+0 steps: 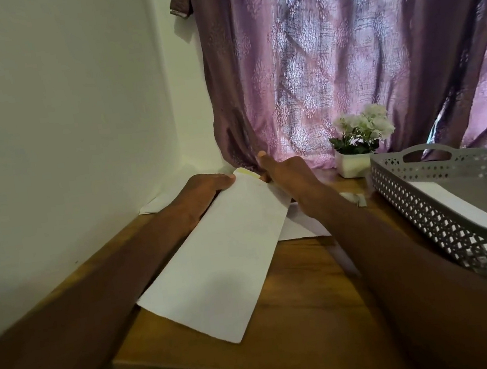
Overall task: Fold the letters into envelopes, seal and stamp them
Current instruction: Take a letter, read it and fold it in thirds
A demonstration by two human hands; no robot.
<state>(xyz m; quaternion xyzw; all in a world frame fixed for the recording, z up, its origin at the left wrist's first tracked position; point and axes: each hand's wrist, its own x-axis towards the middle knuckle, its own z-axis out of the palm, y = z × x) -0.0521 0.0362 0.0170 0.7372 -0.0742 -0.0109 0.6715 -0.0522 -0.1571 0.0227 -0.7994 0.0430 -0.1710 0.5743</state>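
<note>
White envelope [220, 255] lies long, flap end yellowish.

No readable text, labels, brands or numbers anywhere; the white envelope [215, 259] face looks blank with at most faint marks too dim to read, and the grey perforated tray [424, 200] carries no lettering.

tray [443, 204]: cut off right | right hand [284, 175] fingertips: hidden
</note>
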